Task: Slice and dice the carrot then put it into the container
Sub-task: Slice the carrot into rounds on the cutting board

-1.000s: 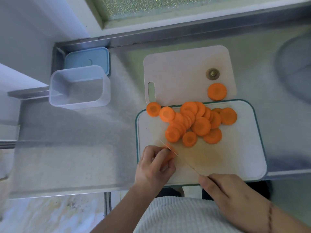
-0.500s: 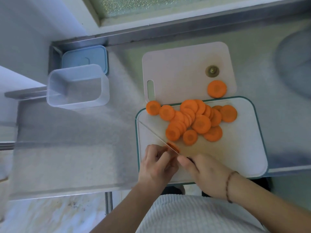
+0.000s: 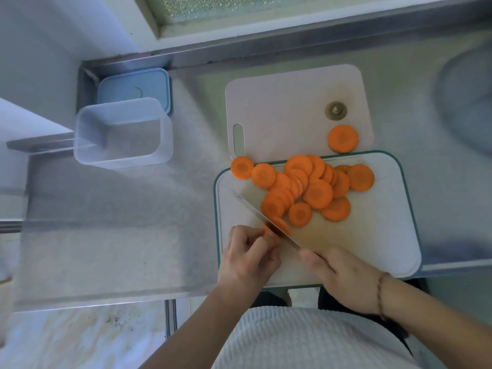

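While pinching stub (image 3: 277, 229) in left hand (image 3: 246, 258) and gripping knife (image 3: 266, 222) in right hand (image 3: 343, 275): firm, slippery, small, so hold well behind blade.

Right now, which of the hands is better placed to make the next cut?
Right hand: it grips the knife, whose blade lies across the carrot stub pinched by the left hand.

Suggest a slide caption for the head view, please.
Right hand knifes the carrot stub the left hand pinches.
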A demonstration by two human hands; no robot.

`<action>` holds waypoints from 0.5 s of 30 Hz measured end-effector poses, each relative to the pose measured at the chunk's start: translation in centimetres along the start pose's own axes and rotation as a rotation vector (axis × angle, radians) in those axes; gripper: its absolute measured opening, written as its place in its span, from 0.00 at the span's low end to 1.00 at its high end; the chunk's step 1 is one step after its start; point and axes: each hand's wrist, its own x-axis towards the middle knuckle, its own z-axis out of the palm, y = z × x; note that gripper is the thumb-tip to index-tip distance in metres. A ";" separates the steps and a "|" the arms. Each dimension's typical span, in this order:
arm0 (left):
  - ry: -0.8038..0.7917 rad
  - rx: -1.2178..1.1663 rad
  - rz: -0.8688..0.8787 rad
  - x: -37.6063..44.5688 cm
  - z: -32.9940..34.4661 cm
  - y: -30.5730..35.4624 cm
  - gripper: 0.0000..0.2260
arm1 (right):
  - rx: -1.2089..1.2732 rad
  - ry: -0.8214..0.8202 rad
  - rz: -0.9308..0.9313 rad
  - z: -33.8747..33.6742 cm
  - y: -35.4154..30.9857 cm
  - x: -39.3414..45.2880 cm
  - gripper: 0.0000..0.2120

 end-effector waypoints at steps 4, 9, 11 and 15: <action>0.031 -0.015 -0.019 0.3 -0.2 -0.1 0.19 | -0.008 0.030 -0.034 0.1 -2.1 2.3 0.29; 0.013 0.016 -0.023 0.3 -0.5 0.1 0.22 | 0.216 0.037 0.085 -3.6 -3.7 1.9 0.26; -0.014 0.064 -0.067 0.6 -0.8 0.5 0.16 | 0.372 0.026 0.159 -5.3 -3.4 0.4 0.28; -0.048 0.165 -0.096 2.5 -0.2 2.0 0.14 | 0.505 0.123 0.230 -6.6 -1.6 -2.1 0.32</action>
